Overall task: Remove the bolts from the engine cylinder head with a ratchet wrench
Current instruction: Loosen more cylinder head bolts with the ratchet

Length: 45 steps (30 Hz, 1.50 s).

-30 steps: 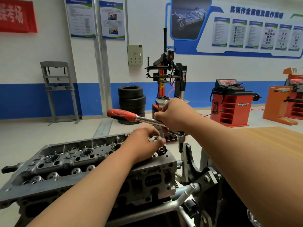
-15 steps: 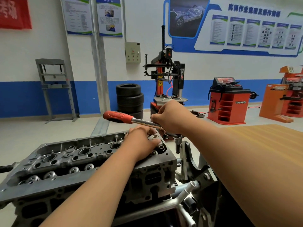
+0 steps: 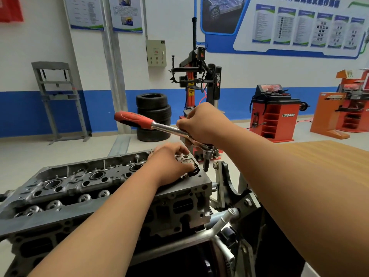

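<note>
A grey engine cylinder head (image 3: 83,188) lies across the lower left, its top full of round bores and bolt holes. My left hand (image 3: 169,164) rests on its far right end with fingers curled down over a hole; what they hold is hidden. My right hand (image 3: 197,124) grips the chrome shaft of a ratchet wrench (image 3: 159,125) with a red handle pointing up-left. Its dark socket (image 3: 206,162) hangs in the air just past the head's right edge, touching nothing.
The head sits on a metal engine stand (image 3: 225,188) with brackets and tubes at its right. A wooden tabletop (image 3: 327,154) lies at right. Behind stand stacked tyres (image 3: 153,114), a tyre changer (image 3: 199,80), a red wheel balancer (image 3: 273,114) and a grey press frame (image 3: 58,96).
The view has tilted down a little. My right hand and the wrench stay lifted beside the head; my left hand's fingers have shifted slightly on the head's right end.
</note>
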Tool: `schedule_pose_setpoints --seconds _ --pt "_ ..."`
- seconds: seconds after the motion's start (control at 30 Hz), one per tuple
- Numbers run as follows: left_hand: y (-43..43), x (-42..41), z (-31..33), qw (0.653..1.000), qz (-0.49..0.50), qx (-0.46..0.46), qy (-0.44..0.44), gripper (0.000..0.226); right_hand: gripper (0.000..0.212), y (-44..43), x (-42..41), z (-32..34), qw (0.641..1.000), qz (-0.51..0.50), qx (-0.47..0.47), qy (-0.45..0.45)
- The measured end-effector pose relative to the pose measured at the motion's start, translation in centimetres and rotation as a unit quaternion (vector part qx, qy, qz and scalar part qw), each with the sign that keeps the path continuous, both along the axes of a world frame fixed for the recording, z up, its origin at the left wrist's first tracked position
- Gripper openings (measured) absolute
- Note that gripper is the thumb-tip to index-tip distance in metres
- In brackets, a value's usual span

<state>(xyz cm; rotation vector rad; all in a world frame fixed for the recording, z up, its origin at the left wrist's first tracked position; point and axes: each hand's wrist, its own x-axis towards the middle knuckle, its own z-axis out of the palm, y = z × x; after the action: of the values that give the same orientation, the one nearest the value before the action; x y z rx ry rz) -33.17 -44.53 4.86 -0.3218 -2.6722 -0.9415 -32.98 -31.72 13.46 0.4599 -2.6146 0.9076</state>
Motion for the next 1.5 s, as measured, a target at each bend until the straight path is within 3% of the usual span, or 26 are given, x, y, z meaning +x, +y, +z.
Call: schedule_pose_setpoints --seconds 0.13,0.27,0.47,0.57,0.77,1.0,1.13,1.27,1.4,1.5 --pt "0.0 0.0 0.1 0.998 -0.002 0.050 0.024 0.020 0.029 -0.1 0.5 2.1 0.999 0.015 -0.043 -0.019" --pt "0.0 0.1 0.1 0.999 -0.026 -0.018 -0.022 0.035 0.027 0.2 1.0 3.2 0.990 0.039 -0.106 -0.088" --pt "-0.2 0.1 0.1 0.998 -0.027 0.050 0.003 0.025 0.028 0.7 1.3 4.2 0.989 0.016 -0.108 -0.097" --pt "-0.2 0.0 0.1 0.999 -0.041 0.002 -0.017 0.029 0.028 1.0 1.1 4.9 0.982 0.023 -0.123 -0.139" --pt "-0.4 0.2 0.0 0.999 -0.032 0.020 0.010 0.027 0.030 1.3 1.6 4.4 0.970 0.043 -0.125 -0.201" --pt "0.3 0.1 0.1 1.000 -0.002 -0.023 -0.005 0.035 0.039 0.5 2.0 3.8 0.993 0.007 -0.010 -0.118" --pt "-0.2 0.3 0.1 0.999 -0.033 0.009 -0.019 0.027 0.038 0.1 2.2 3.7 0.994 0.007 0.009 -0.106" --pt "-0.3 0.3 0.2 0.999 -0.036 -0.020 -0.022 0.034 0.035 0.5 2.3 3.5 0.995 0.009 0.015 -0.093" --pt "-0.2 0.5 0.3 0.997 -0.021 0.067 0.014 0.013 0.039 0.4 2.3 3.7 0.995 -0.005 0.002 -0.096" --pt "-0.3 0.8 0.3 0.999 -0.040 0.009 0.003 0.010 0.037 0.1 2.2 3.7 0.994 0.015 0.008 -0.108"
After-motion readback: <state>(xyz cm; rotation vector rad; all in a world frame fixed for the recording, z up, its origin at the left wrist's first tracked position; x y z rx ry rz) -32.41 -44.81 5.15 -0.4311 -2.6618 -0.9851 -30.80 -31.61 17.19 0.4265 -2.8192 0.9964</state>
